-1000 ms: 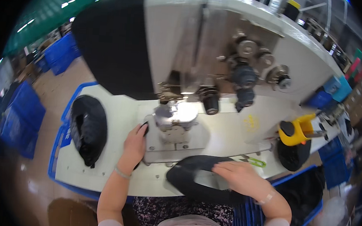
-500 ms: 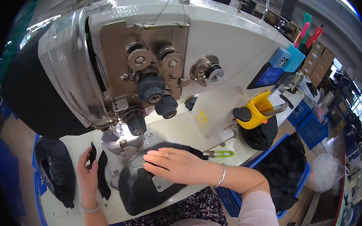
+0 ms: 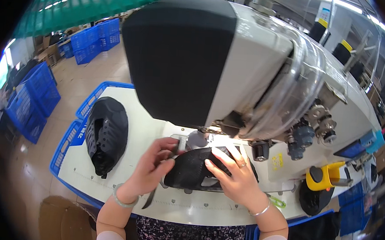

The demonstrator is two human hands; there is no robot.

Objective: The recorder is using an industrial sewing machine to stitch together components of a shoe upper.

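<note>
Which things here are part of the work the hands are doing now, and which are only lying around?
In the work:
- left hand, pinching a thin dark strip
- right hand, pressing flat on the black shoe upper
- sewing machine, its lit needle area just above that piece

Lying about:
- stack of black uppers on the table, left
- yellow holder
- green snips
- blue crates on the floor

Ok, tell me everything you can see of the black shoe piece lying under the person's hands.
The black shoe piece looks like soft, finely textured fabric, rounded like a shoe upper, with a lighter patch near its lower edge. It lies flat on the white table, just in front of the lit needle area of the sewing machine. The right hand presses on it from the right, fingers spread. The left hand grips its left edge and also holds a thin dark strip that hangs down.
</note>
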